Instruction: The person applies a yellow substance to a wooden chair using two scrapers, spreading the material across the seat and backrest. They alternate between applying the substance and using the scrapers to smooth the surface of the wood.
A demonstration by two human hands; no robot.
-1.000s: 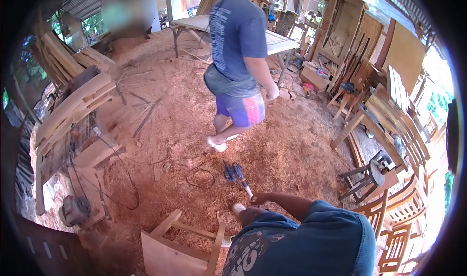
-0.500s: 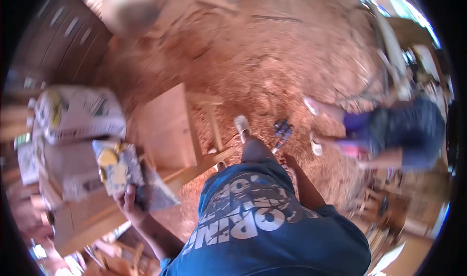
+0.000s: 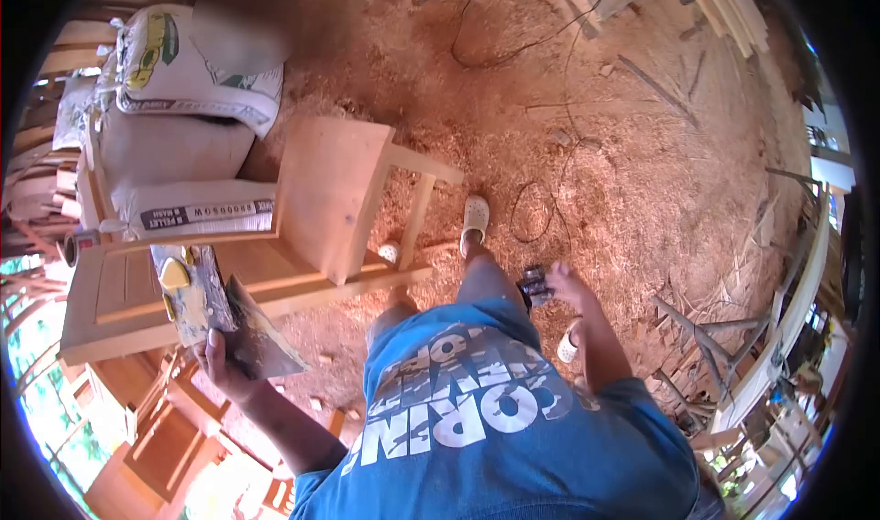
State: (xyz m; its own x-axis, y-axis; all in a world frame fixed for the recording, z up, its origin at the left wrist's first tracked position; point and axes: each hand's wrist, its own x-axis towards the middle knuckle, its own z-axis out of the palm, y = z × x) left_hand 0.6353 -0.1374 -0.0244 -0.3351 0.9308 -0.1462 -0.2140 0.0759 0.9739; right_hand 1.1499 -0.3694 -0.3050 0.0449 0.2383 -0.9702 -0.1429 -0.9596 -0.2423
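While gripped, dark blue-black drill point(image 3: 534, 284) in right hand point(image 3: 570, 288)

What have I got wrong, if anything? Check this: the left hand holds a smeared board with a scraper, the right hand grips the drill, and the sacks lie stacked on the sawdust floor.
One thing is wrong: the sacks lie stacked on wooden furniture, not on the floor, as the head view shows. The left hand does hold the smeared board with a scraper, and the right hand grips the drill.
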